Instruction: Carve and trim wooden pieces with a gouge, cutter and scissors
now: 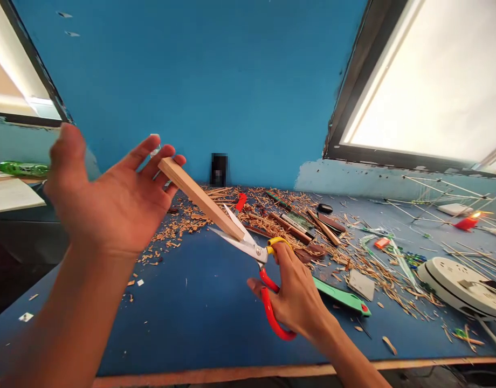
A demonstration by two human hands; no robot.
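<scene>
My left hand (129, 196) is raised palm up at the left, its fingers spread and the thumb held apart. One end of a square wooden stick (201, 199) overlaps its outer fingers; whether they touch I cannot tell. The stick's other end lies between the parted blades of a pair of scissors (258, 250) with red handles and a yellow catch. Around those handles my right hand (294, 288) is closed, above the blue tabletop (183, 323).
Wood shavings (163, 240) litter the table's back and right. Among them lie a green-handled cutter (341, 296), a grey square piece (361, 284) and several tools. A white round power strip (462, 285) stands at right, near a thin stick frame (434, 199).
</scene>
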